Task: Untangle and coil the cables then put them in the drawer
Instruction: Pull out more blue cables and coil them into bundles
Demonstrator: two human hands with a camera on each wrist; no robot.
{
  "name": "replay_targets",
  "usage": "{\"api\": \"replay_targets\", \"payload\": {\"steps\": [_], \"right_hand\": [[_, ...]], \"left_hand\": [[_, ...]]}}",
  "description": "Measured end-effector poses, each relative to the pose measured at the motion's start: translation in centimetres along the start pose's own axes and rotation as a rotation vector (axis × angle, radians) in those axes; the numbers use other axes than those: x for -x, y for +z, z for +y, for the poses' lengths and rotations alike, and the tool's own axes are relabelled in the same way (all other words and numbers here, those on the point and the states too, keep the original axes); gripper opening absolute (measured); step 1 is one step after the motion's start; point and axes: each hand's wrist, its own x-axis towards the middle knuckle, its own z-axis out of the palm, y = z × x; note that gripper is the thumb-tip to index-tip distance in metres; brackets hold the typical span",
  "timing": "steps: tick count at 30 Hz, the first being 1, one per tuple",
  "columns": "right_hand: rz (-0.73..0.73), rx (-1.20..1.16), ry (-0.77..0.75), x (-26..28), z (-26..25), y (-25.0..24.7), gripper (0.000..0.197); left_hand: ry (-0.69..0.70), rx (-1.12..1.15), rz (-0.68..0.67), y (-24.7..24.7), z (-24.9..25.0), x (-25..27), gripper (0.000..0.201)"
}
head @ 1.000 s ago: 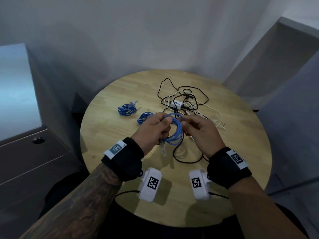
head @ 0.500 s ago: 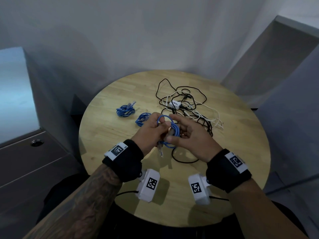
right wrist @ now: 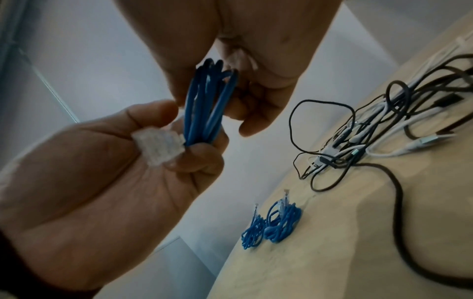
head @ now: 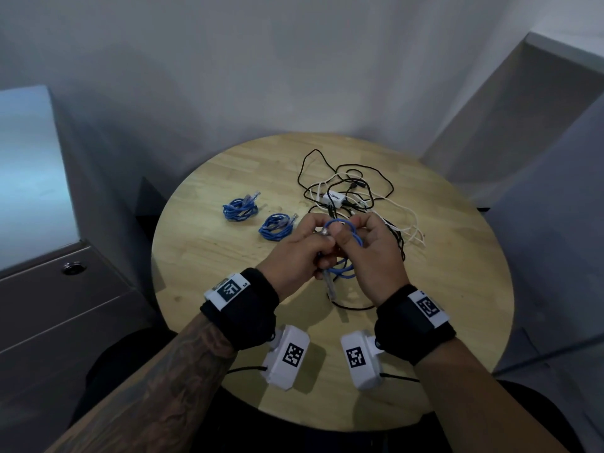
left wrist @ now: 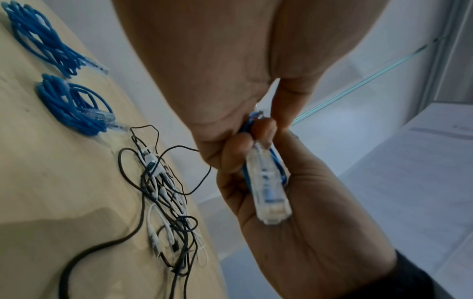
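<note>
I have the blue cable (head: 340,253) bunched into loops between both hands, above the near middle of the table (head: 209,315). One clear plug (head: 330,287) hangs below the bundle; the other plug (head: 323,233) sits up at the top, between the thumbs. I judge this the coiling step for the third blue cable, close to its end: the loops are gathered, and what is left is to wind the loose end round the bundle and tuck it so the coil holds.

My left hand (head: 302,253) is curled round the loops, its fingers clamped on them, as the right wrist view shows. My right hand (head: 369,253) pinches the top of the coil with thumb and forefinger, the other fingers curled behind the loops. Neither hand touches the table.

Next I would keep the left grip firm so the loops do not spring apart while the right hand brings the end round and through.

Two finished coils, coil A (head: 240,209) and coil B (head: 276,227), lie on the table to the left, near each other but apart. Beyond my hands sits the tangle (head: 353,197) of black and white cables, not yet sorted. The drawer unit (head: 49,305) stands left of the table, closed.
</note>
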Motion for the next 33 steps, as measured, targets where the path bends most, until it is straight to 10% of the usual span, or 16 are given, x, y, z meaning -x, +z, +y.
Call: {"api": "replay_targets", "payload": {"steps": [21,33], "right_hand": [[-0.188,0.137,-0.166,-0.6,-0.9,-2.9,0.011],[-0.062,0.554,-0.488,0.4,-1.2,-2.1,0.009]], "left_hand": [[0.020,-0.330,-0.197,-1.4,0.2,0.6,0.018],[-0.009,-0.076,-0.277,-1.4,0.8,0.7,0.033]]}}
